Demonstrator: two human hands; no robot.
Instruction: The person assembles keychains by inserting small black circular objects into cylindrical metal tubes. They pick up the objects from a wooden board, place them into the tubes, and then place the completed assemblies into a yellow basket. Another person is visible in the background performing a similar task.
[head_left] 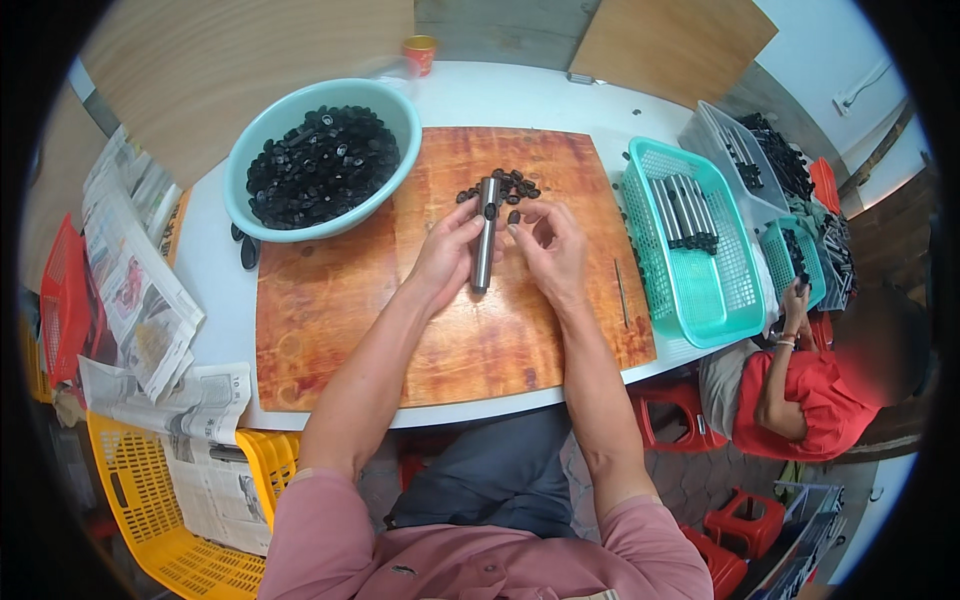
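Note:
My left hand (446, 252) is closed around a shiny metal tube (483, 258), which stands nearly upright in the picture over the middle of the board. A dark hole shows in its side, and its near end is dark. Just right of the tube, my right hand (553, 252) pinches a small black oval piece (514, 217) between thumb and fingers. Beyond both hands, several loose black pieces (518, 184) lie in a cluster on the reddish-brown wooden board (340, 330).
A pale blue bowl (232, 185) heaped with black pieces stands at the left. To the right, a turquoise basket (725, 305) holds several metal tubes. A thin rod (621, 292) lies on the board's right side. A yellow crate (130, 500) is at lower left; a person in red (810, 395) sits right.

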